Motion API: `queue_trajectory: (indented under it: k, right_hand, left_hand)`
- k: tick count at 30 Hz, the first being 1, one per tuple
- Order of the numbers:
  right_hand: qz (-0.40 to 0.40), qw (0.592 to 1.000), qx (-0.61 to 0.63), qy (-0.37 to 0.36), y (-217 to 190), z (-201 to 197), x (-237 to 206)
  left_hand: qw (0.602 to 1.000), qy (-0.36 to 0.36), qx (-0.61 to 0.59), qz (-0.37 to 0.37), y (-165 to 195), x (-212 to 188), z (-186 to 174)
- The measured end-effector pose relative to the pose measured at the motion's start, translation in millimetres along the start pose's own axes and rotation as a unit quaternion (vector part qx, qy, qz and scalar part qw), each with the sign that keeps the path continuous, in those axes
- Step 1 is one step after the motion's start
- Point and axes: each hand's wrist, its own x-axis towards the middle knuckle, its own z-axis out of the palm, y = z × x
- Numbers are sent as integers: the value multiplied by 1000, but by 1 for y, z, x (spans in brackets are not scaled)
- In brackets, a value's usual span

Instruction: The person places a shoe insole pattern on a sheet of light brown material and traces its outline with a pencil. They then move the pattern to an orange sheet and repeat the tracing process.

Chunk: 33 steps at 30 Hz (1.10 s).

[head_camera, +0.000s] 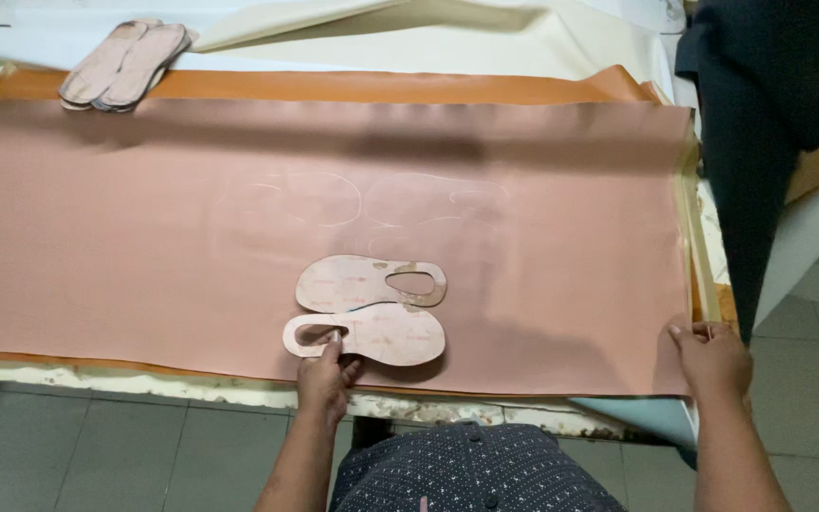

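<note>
Dark dotted shirt (pixel 471 469) at bottom edge, both forearms reaching up to table (pixel 239 387). Left hand (pixel 326 372) at near edge of pink leather sheet (pixel 144 246), fingers together, pressed on lower sole-shaped template (pixel 372 335), fingertips at its oval cut-out; second template (pixel 372 283) just above, touching the first, cut-out facing opposite way; right hand (pixel 710 356) at sheet's near right corner, fingers curled and clamped on that corner. Faint traced outlines (pixel 381 204) toward middle of sheet; stack of templates (pixel 125 64) at far left corner on orange sheet (pixel 334 87); dark cloth (pixel 760 114) hanging at right edge.
</note>
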Motion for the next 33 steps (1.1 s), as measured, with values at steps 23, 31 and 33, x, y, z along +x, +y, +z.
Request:
queue_trajectory:
  k: [23, 31, 33]
  right_hand:
    - [-186, 975, -121, 30, -47, 44, -62]
    - [-219, 963, -155, -8, -62, 78, -102]
    - [-230, 960, -161, -3, -64, 87, -113]
  left_hand:
    - [991, -54, -38, 118, 60, 45, -85]
    - [986, -44, -87, 135, 85, 50, -103]
    - [985, -38, -92, 138, 90, 54, -112]
